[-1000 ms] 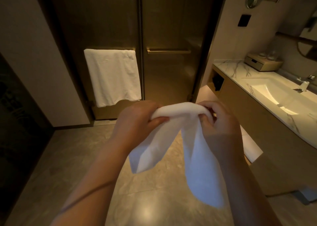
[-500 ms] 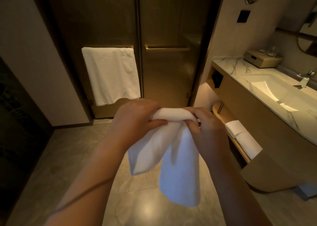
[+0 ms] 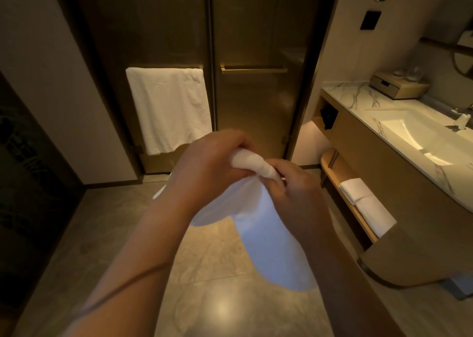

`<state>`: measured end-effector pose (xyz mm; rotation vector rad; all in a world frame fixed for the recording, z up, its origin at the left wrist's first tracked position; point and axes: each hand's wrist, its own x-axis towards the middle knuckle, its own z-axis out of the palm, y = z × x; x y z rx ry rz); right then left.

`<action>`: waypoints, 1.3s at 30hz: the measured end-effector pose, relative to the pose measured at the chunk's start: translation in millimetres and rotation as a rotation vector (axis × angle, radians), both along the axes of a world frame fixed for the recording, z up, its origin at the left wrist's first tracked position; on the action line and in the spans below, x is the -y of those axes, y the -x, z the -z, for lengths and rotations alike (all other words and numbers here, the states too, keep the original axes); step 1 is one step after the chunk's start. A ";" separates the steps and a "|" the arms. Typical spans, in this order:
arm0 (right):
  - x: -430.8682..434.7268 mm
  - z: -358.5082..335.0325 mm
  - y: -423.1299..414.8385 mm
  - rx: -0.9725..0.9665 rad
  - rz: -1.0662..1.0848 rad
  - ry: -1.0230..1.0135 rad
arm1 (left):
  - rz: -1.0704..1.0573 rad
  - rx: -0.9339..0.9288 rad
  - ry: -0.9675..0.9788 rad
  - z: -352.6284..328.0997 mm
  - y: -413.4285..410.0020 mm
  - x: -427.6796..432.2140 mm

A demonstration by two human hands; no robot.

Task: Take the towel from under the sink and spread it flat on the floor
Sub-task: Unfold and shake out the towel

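We hold the white towel (image 3: 276,247) in the air above the floor (image 3: 217,298), facing the glass door (image 3: 256,42). Our left hand (image 3: 204,167) curls its fingers round the bunched top edge; our right hand (image 3: 294,190) pinches the same roll just beside it, and the rest hangs loose below. Folded towels (image 3: 366,203) lie on the shelf (image 3: 335,167) beneath the counter's (image 3: 343,93) front edge

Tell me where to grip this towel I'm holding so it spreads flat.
The towel hangs in two loose folds from a bunch pinched between left hand and right hand. Probably best: pinch its top edge from above, one hand sliding out to each end, so the cloth drops open.
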<state>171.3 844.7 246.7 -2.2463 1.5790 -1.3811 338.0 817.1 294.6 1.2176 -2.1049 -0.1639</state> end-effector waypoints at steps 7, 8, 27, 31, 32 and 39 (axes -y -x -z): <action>3.0 -5.6 14.2 0.135 0.048 -0.123 | -0.002 -0.237 -0.147 10.0 -19.7 0.3; 2.7 -6.5 14.5 0.128 0.026 -0.135 | -0.005 -0.245 -0.135 9.7 -18.2 0.1; 5.4 -11.9 14.8 0.435 0.028 -0.127 | -0.084 -0.023 -0.255 9.5 -26.1 -7.4; 6.6 -11.0 12.0 0.459 0.098 -0.053 | -0.078 -0.054 -0.243 6.3 -20.1 -8.3; 5.9 -11.0 11.0 0.460 0.160 0.017 | -0.074 -0.064 -0.235 6.0 -18.0 -8.5; -1.4 -0.9 -6.1 0.381 0.131 0.070 | -0.075 -0.142 -0.213 6.5 -3.4 -8.9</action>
